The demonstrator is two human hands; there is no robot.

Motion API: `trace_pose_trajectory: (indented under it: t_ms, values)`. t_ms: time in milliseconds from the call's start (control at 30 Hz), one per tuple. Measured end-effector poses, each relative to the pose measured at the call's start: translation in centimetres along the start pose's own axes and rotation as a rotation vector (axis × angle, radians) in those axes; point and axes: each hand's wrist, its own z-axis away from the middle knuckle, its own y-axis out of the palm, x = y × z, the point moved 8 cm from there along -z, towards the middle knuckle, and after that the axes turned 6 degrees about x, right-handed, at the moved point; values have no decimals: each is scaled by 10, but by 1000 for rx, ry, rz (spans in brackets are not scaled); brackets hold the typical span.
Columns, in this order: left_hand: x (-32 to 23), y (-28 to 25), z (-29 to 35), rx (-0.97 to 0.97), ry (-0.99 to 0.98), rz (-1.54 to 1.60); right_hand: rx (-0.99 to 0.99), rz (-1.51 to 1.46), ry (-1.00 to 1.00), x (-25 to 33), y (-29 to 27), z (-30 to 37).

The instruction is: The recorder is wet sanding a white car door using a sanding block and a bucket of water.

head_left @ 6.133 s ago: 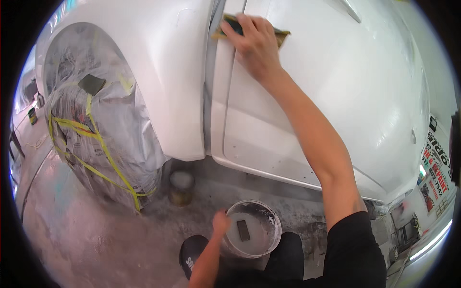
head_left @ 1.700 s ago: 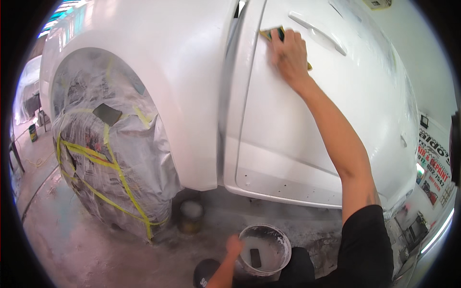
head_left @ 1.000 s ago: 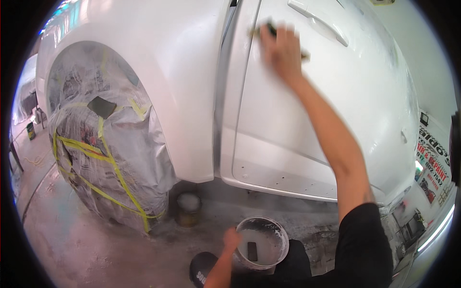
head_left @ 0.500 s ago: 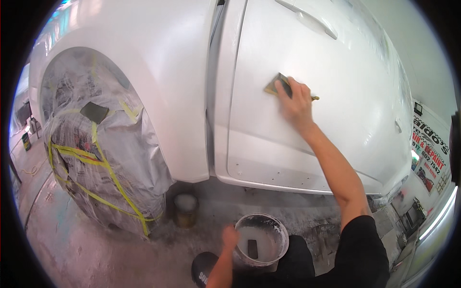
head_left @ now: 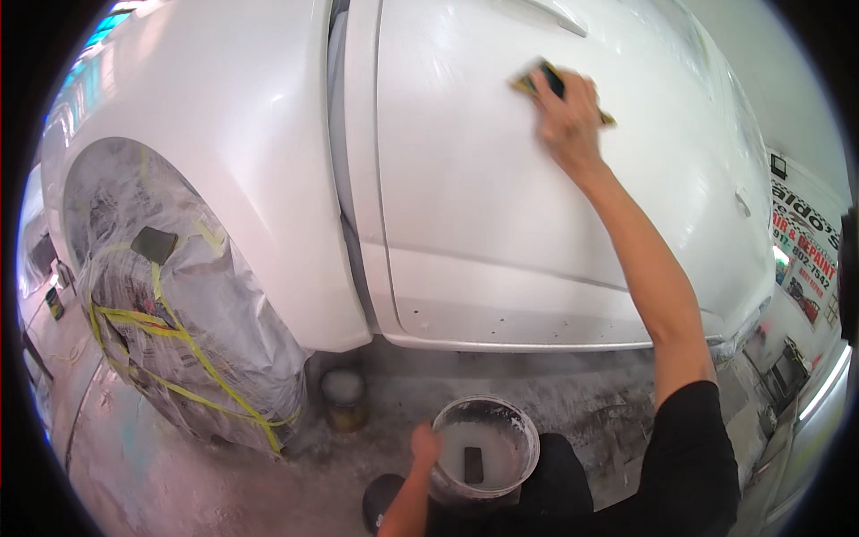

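Observation:
My right hand (head_left: 571,121) is closed around a dark sanding block (head_left: 552,80) with a sheet of yellow-brown sandpaper folded about it. The block lies against the upper part of the white car door (head_left: 474,188), below the door handle (head_left: 565,18). Low down, my left hand (head_left: 427,444) is closed at the left rim of a bucket (head_left: 533,441); its fingertips are partly hidden. Cloudy liquid fills the bucket's lower part, and a dark rectangular block (head_left: 473,464) shows in it.
At left, a wheel wrapped in clear plastic (head_left: 215,331) and yellow tape bears a dark square pad (head_left: 154,244). A small can (head_left: 344,403) stands on the wet, stained floor (head_left: 161,447) beside the bucket. The white fender (head_left: 215,107) adjoins the door. Signs hang on the right wall.
My right hand has slid the sanding block upward and slightly right over the door. My view has shifted a little to the right. The left hand stays by the bucket rim.

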Motion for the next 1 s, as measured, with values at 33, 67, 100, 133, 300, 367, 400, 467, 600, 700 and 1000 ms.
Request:
trace_pose_trajectory:
  t_ms: [33, 67, 100, 133, 300, 367, 400, 467, 600, 700, 1000]
  values:
    - [-5, 3, -5, -6, 2, -1, 4, 63, 3, 7, 11, -35]
    - [-10, 11, -10, 44, -1, -18, -41, 45, -5, 21, 23, -79]
    - [-12, 18, -10, 96, -11, -38, -83, 22, -8, 36, 30, -113]
    - [-10, 19, -7, 88, -24, -44, -42, 1, -80, 56, 32, -121]
    - [3, 10, 1, 70, -16, -62, 9, 27, -52, -59, -7, -7]
    - [-14, 14, -5, 114, -26, -57, 13, 79, 25, -81, -23, 15]
    - [-19, 20, -4, 160, -46, -59, 32, 114, 70, -77, -15, 2]
    - [-8, 23, -9, 129, -38, -63, -35, 96, 35, -32, 7, -57]
    - [2, 16, -1, 71, 65, -8, 85, -40, -227, 31, 15, -106]
    - [-11, 9, 4, 76, -1, -36, 17, -7, -67, -85, -14, -6]
    - [-8, 11, 1, 96, 18, -36, 272, -16, -123, 58, 40, -113]
